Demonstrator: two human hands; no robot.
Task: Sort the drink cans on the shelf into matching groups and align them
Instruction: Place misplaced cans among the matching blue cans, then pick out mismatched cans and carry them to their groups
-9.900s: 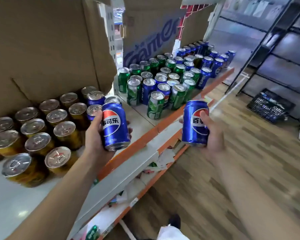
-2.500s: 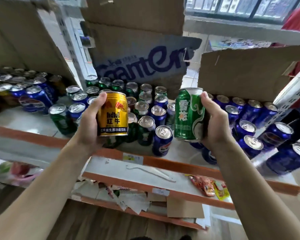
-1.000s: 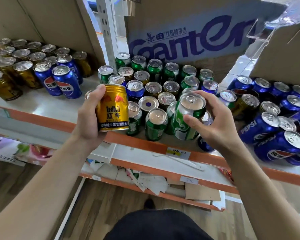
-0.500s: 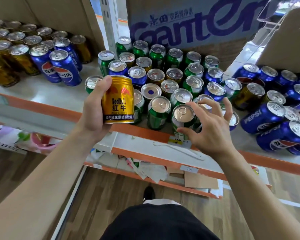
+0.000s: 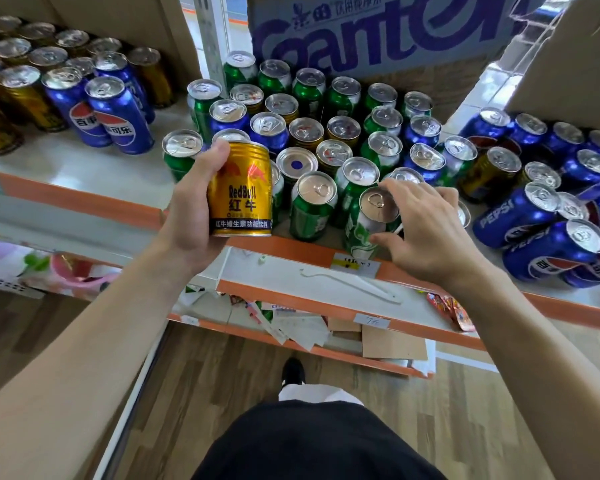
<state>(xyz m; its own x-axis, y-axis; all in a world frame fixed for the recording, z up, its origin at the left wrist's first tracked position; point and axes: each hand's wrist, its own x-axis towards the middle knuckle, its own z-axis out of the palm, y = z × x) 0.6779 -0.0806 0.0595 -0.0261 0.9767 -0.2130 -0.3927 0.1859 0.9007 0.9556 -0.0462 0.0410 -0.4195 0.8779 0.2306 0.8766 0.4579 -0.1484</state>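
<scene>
Drink cans (image 5: 307, 129) crowd the shelf (image 5: 84, 168), smooth cylinders with shiny pull-tab lids. Green and blue ones sit mixed just behind the orange shelf lip (image 5: 302, 249), and blue Pepsi cans (image 5: 551, 251) lie toppled toward its right end. Left hand (image 5: 191, 216) is wrapped round a ribbed gold Red Bull can (image 5: 241, 192) above the lip. Right hand (image 5: 426, 230) arches over a green can (image 5: 364, 226) right at the lip, thumb on its side, can't tell if it's actually gripping. The cardboard box (image 5: 378, 39) behind is cut off up top.
</scene>
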